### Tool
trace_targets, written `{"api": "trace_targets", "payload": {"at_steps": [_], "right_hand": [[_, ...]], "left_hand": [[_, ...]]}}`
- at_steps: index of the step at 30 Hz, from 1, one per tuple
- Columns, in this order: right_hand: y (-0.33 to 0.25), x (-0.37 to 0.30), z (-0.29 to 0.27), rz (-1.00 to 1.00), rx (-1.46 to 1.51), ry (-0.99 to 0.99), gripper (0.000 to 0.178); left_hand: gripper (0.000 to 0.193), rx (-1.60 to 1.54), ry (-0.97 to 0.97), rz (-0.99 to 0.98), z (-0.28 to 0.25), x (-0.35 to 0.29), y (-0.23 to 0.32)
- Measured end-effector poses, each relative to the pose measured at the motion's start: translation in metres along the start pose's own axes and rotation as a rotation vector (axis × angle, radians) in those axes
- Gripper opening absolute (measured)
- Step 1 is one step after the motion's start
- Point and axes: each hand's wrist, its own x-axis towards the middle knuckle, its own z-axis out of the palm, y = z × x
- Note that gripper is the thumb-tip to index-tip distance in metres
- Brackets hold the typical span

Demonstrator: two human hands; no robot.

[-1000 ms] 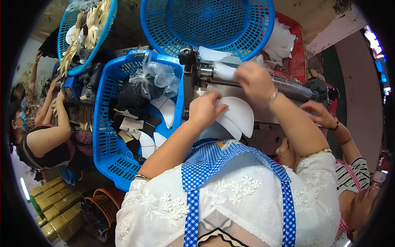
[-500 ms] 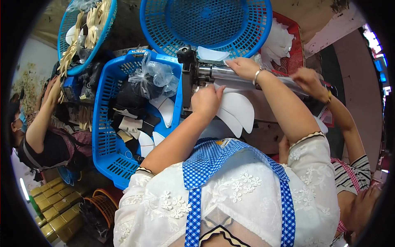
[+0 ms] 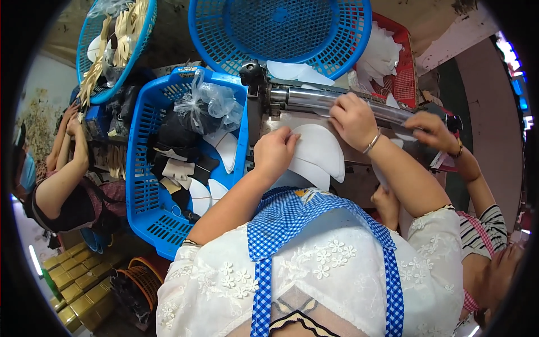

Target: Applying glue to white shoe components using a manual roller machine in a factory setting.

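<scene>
From where I stand, the person in the blue checked apron [image 3: 300, 213] has the left hand [image 3: 274, 153] closed on the near left edge of some white pieces [image 3: 321, 147], thumb lying across the top. These curved, flat shapes overlap like a small fan, just in front of a long metal roller [image 3: 314, 99]. The right hand [image 3: 355, 122] is up at the roller, fingers bent over its near side, a silver bracelet [image 3: 371, 141] at the wrist; I cannot tell whether those fingers grip anything. More white shapes [image 3: 292, 71] lie behind the roller, against a wide round blue basket [image 3: 197, 35].

On the right, a co-worker's hand [image 3: 433, 132] reaches to the far end of the same roller, while another hand [image 3: 386, 203] sits lower, near the person's right forearm. Left of the roller stands a blue crate [image 3: 132, 168] holding dark scraps [image 3: 178, 130], a clear plastic bag [image 3: 219, 105] and a few white cutouts [image 3: 225, 150]. A red basket [image 3: 405, 84] with pale sheets [image 3: 379, 56] sits behind, at the right. Over at the upper left, beige strips [image 3: 124, 36] hang over the rim of another basket [image 3: 147, 48].
</scene>
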Motion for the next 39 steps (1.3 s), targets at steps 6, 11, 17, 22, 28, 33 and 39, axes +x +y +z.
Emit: {"api": "trace_targets", "payload": {"at_steps": [6, 11, 17, 22, 28, 33, 39], "right_hand": [[0.026, 0.053, 0.025, 0.421, 0.301, -0.297, 0.03], [0.053, 0.065, 0.049, 0.587, 0.341, -0.443, 0.028], [-0.012, 0.017, -0.011, -0.171, 0.337, -0.085, 0.013], [0.0, -0.003, 0.004, -0.104, -0.078, 0.018, 0.014], [0.037, 0.067, 0.042, 0.384, 0.363, -0.249, 0.025], [0.072, 0.06, 0.066, 0.515, 0.3, -0.377, 0.027], [-0.014, 0.014, -0.012, -0.083, 0.425, -0.178, 0.008]], "left_hand": [[0.034, 0.248, -0.007, -0.073, 0.011, 0.018, 0.009], [0.036, 0.209, -0.041, -0.04, 0.006, 0.028, 0.012], [0.034, 0.041, -0.107, 0.076, -0.006, 0.01, -0.01], [0.032, 0.025, -0.15, -0.045, -0.006, 0.009, -0.008], [0.038, 0.199, 0.013, 0.023, 0.012, 0.033, 0.002], [0.035, -0.016, -0.17, 0.083, 0.002, 0.029, 0.005], [0.024, -0.181, -0.11, -0.043, 0.0, 0.007, -0.02]]}}
